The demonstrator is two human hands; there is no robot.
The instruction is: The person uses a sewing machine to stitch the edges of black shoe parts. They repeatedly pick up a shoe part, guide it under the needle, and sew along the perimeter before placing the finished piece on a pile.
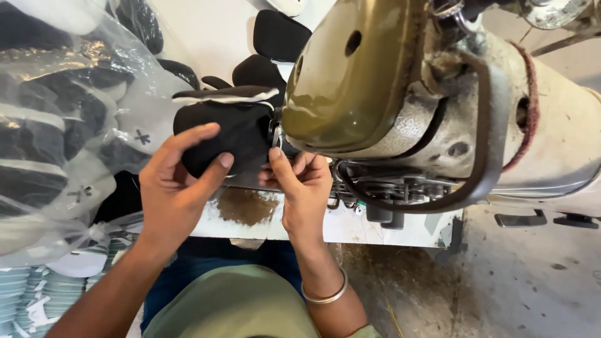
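Two hands press soft black fabric piece against worn metal sewing machine.

Clear plastic bag; silver bangle

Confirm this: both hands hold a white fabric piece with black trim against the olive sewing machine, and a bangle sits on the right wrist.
Colours are swapped. The head view shows the fabric piece is black with white trim; the rest stands.
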